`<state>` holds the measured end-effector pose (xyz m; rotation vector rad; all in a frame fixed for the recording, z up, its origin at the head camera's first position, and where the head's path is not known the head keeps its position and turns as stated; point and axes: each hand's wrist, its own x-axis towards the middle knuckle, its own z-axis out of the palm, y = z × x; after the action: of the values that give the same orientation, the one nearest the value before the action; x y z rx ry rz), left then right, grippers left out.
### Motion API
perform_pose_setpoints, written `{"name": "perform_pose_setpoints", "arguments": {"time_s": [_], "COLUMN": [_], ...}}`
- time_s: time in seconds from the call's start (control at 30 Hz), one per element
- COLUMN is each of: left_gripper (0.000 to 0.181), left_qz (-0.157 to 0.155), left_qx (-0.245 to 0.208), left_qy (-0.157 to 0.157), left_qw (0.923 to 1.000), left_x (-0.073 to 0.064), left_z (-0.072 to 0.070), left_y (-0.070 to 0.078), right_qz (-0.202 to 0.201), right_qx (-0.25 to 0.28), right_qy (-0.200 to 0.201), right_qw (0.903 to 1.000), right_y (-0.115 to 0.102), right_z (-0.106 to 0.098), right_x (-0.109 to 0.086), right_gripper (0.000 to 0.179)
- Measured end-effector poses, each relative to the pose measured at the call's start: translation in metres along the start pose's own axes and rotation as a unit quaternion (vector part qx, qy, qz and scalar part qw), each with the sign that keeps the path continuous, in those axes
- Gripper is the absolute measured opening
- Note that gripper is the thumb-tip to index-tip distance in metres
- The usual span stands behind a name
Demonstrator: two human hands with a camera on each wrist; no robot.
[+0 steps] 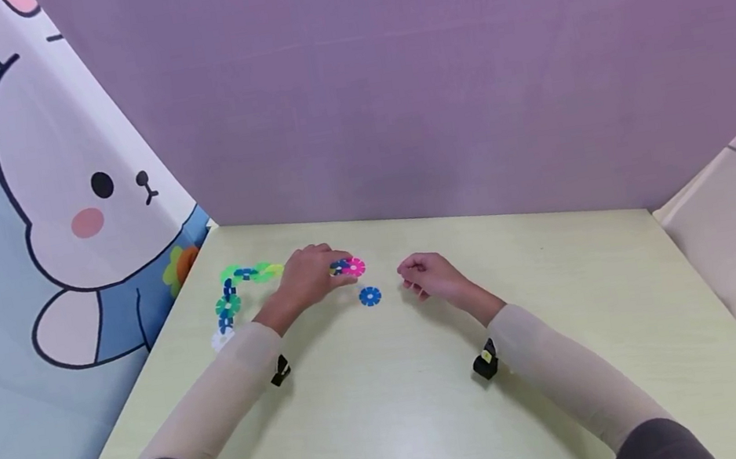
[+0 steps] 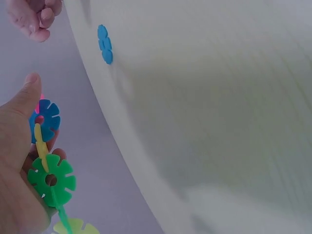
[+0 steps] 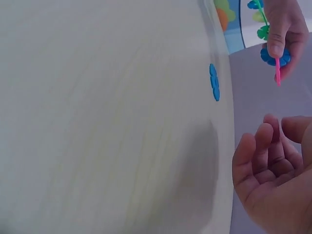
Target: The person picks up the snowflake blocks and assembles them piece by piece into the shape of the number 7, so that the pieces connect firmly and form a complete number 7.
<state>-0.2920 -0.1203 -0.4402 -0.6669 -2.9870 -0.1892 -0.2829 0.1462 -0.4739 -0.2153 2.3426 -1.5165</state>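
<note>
My left hand (image 1: 307, 277) grips a chain of slotted plastic snowflake discs near its right end. A pink disc (image 1: 354, 266) sticks out past the fingertips. In the left wrist view a blue disc (image 2: 48, 121), a yellow one (image 2: 41, 146) and a green disc (image 2: 62, 179) lie along the palm, joined slot to slot. A loose blue disc (image 1: 370, 296) rests flat on the table between the hands. To its right, my right hand (image 1: 435, 276) hovers with loosely curled fingers; the right wrist view shows nothing between thumb and fingers (image 3: 263, 141).
The chain runs left behind the left hand, then bends toward me through a green disc (image 1: 228, 307) to a whitish disc (image 1: 222, 339) by the left forearm. A purple wall (image 1: 391, 99) borders the pale table (image 1: 396, 416) at the back, with a rabbit-print curtain (image 1: 58, 165) at left.
</note>
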Motion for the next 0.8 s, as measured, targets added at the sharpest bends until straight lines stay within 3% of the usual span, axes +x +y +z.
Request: {"name": "perform_pose_setpoints", "arguments": {"time_s": [0.27, 0.53, 0.8], "left_gripper": [0.053, 0.053, 0.053], "left_qz": [-0.003, 0.002, 0.014], "left_qx": [0.003, -0.004, -0.008], "left_qy": [-0.005, 0.0, -0.001], "left_qw": [1.0, 1.0, 0.9999], "left_x": [-0.003, -0.007, -0.012], "left_z": [0.001, -0.001, -0.002], "left_y": [-0.006, -0.012, -0.014], "right_qz": [-0.035, -0.087, -0.08], "right_qx": [-0.064, -0.188, -0.245], "right_qy": [-0.006, -0.009, -0.031], "right_qw": [0.9973, 0.9783, 0.9656], "right_y": [0.001, -0.003, -0.008], "right_z": [0.009, 0.024, 0.04], "right_x": [0.01, 0.015, 0.018], "right_gripper": [0.024, 0.022, 0.03]}}
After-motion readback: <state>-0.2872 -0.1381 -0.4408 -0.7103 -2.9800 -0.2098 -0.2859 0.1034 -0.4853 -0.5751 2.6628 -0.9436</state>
